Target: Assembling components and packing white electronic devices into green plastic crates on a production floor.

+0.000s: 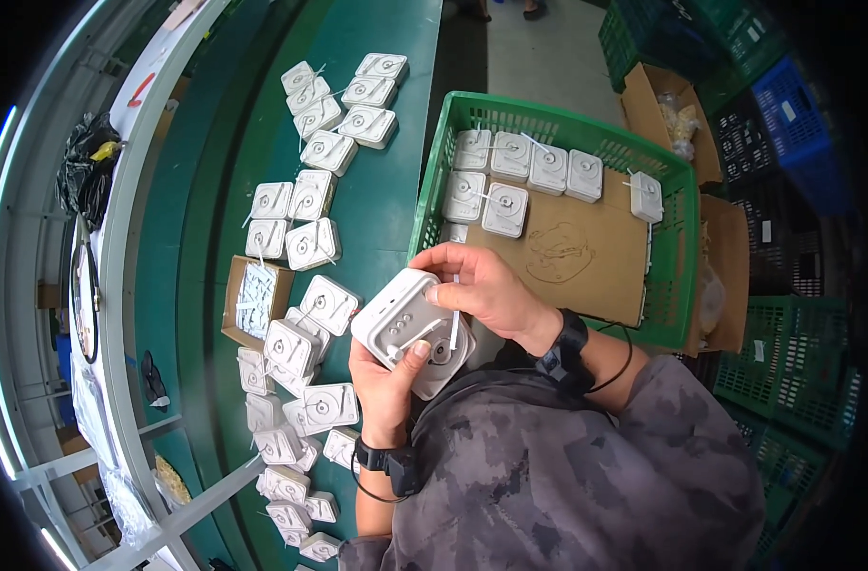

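As the left hand point(382, 388) cups one side, the right hand point(491, 297) grips the other, all fingers point(448, 255) snug around a smooth, round-cornered white device point(369, 322) raised before the body! Just left, matching boxy units point(322, 405) crowd the green counter point(388, 205), but a bare strip runs along its edge. Farther out, a slotted plastic crate point(548, 108) walls in more units, flat brown cardboard point(610, 252) lying open beside them.

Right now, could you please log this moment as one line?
left hand: holding white device | right hand: holding same device | right: green crate, similar devices inside | left: green table, more devices
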A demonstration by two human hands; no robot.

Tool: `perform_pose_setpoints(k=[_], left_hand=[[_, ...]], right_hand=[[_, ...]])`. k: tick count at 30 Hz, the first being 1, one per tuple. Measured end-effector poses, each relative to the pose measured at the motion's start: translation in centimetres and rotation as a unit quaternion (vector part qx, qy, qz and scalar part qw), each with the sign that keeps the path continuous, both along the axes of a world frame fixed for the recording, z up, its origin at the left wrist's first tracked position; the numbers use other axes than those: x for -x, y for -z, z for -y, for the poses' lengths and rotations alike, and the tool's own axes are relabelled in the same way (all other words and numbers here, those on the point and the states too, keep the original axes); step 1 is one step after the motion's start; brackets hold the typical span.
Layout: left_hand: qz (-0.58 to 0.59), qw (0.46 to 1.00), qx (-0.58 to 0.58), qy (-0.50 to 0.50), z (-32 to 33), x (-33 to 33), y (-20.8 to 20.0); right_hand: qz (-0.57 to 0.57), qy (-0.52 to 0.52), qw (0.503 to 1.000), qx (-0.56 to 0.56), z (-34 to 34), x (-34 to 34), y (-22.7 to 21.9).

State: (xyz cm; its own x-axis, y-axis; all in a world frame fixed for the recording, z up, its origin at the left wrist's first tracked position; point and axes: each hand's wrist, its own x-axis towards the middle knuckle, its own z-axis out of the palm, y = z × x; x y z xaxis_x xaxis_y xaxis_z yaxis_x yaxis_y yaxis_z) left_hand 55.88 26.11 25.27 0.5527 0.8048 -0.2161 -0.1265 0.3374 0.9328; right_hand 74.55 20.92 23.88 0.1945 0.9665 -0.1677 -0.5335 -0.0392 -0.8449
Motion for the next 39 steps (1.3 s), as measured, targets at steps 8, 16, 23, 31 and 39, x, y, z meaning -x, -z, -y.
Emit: perform_pose_setpoints(k=[8, 16, 23, 31, 39], left_hand=[[-0.036, 0.996, -0.078, 0.003, 0.3, -0.9, -0.7], [-0.022, 0.999, -0.024, -0.021, -1.1, 0.1, -1.9], [0.019, 0.994, 0.005, -0.108, -0.6, 4.2, -0.6], [0.105, 0.928, 0.067, -0.352, 2.1, 12.7, -1.1], [-0.028, 0.856, 0.067, -0.511, 9.4, 18.6, -0.7]], right_hand=[[-0.018, -0.008, 1.0, -0.023, 0.1, -0.4, -0.1], [-0.022, -0.019, 0.997, -0.072, -2.3, 0.2, -0.7], [-0.035, -0.111, 0.992, -0.046, -4.1, 3.3, 1.2], [0.076, -0.409, 0.909, 0.004, -6.5, 13.0, 0.7], [0.067, -0.535, 0.842, -0.007, -9.8, 24.7, -0.6]])
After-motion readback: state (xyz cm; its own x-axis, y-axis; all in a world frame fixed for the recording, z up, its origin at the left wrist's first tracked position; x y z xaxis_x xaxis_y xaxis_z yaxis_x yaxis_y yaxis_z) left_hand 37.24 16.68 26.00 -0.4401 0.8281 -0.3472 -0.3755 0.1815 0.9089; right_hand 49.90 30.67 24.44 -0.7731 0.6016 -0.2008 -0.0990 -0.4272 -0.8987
